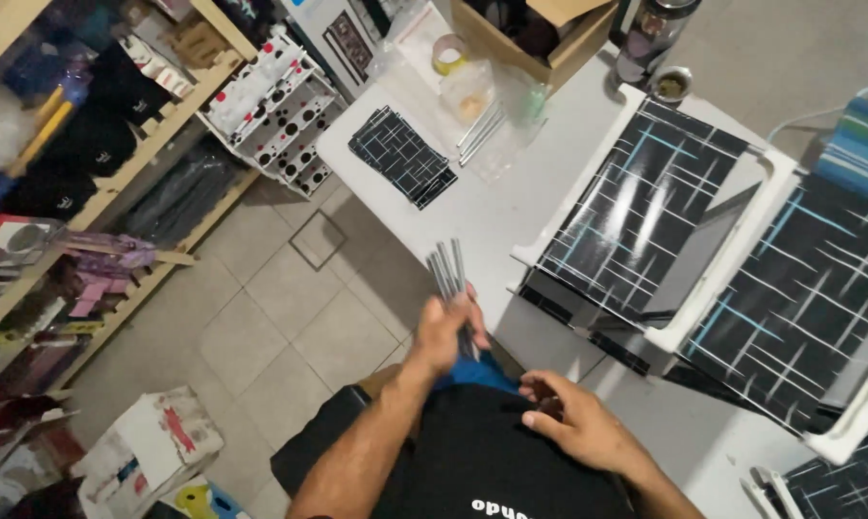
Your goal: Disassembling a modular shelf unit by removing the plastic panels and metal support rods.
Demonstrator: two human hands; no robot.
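Note:
My left hand (444, 332) grips a bundle of thin grey metal rods (446, 269) that fan upward over the table's near edge. My right hand (569, 418) rests low by my lap at the white table (511, 207), fingers curled; it is unclear whether it holds a rod. In front of me lie black panels with white and blue line pattern (645, 207) set in white plastic frames (732, 255). A loose stack of the same patterned panels (402, 157) lies at the table's far left corner.
More rods in clear plastic (482, 125), a tape roll (449, 53), a cardboard box (535, 34) and a dark cup (650, 34) stand at the table's far end. Wooden shelves (98, 154) with goods line the left. A dotted white rack (280, 111) stands on the tiled floor.

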